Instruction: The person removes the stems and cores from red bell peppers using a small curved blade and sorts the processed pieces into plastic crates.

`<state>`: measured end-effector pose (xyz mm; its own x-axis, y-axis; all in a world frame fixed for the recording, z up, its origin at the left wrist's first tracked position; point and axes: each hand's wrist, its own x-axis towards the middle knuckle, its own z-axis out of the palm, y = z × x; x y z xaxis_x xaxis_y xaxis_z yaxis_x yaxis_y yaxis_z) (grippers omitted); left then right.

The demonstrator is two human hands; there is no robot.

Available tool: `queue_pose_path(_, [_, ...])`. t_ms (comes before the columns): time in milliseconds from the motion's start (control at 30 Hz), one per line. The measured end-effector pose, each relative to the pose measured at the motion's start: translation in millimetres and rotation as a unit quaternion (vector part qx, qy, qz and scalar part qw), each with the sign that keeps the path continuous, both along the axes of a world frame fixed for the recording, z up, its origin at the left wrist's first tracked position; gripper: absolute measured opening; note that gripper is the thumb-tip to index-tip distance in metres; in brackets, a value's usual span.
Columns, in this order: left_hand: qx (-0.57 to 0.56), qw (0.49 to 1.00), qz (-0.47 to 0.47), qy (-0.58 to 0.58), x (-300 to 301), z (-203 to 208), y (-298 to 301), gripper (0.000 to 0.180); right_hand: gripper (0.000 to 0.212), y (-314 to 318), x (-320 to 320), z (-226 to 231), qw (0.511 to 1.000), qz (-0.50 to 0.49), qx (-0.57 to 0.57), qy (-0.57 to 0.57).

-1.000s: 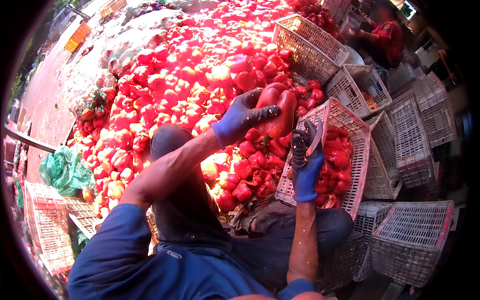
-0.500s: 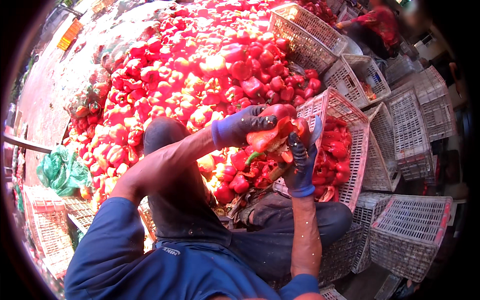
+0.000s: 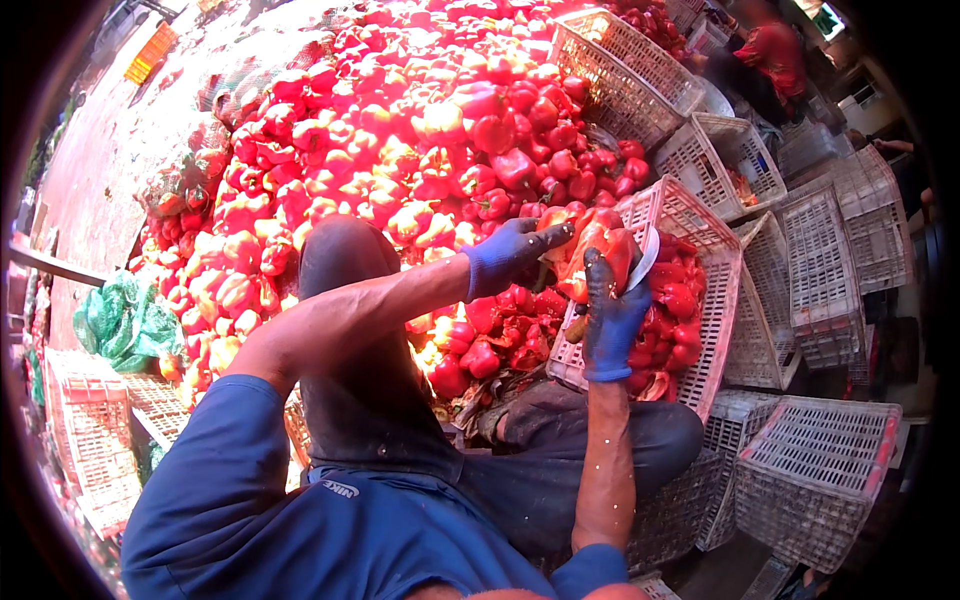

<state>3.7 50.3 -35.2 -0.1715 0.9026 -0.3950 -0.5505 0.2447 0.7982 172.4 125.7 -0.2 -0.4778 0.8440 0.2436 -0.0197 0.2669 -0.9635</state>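
Observation:
Both my hands wear blue gloves with dark palms and fingers. My left hand (image 3: 512, 256) grips one side of a cut-open red bell pepper (image 3: 598, 248), its fingers reaching along the torn flesh. My right hand (image 3: 612, 325) is closed around a knife, whose curved pale blade (image 3: 646, 262) rises beside the pepper; its thumb lies against the pepper. Below the pepper, the end of the knife's handle (image 3: 577, 329) pokes out by the glove. The hands are over the left edge of a tilted plastic crate (image 3: 722, 305), which contains cut red peppers (image 3: 678, 318).
A large heap of red peppers (image 3: 390, 150) spreads ahead. Slatted crates (image 3: 825, 260) are stacked along the right, with another crate (image 3: 815, 470) nearer. Green netting (image 3: 125, 320) lies at left. A person in red (image 3: 775, 60) is at the far right.
My left hand has moved right and slightly down. The pepper has turned and shifted right with my hands; its inner core no longer faces up as plainly.

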Motion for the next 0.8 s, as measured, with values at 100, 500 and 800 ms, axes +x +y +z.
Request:
queue_pose_path(100, [0.079,0.985,0.063,0.138,-2,16,-4,0.034,0.053,-3,-7,-1,0.978,-0.013,0.194,-0.071])
queue_pose_path(500, [0.101,0.921,0.257,0.275,-72,26,-8,0.054,0.067,69,82,60,0.841,-0.269,0.360,-0.301])
queue_pose_path(800, [0.244,0.917,0.049,0.313,-6,1,10,0.087,0.064,24,38,33,0.990,0.026,0.120,-0.070])
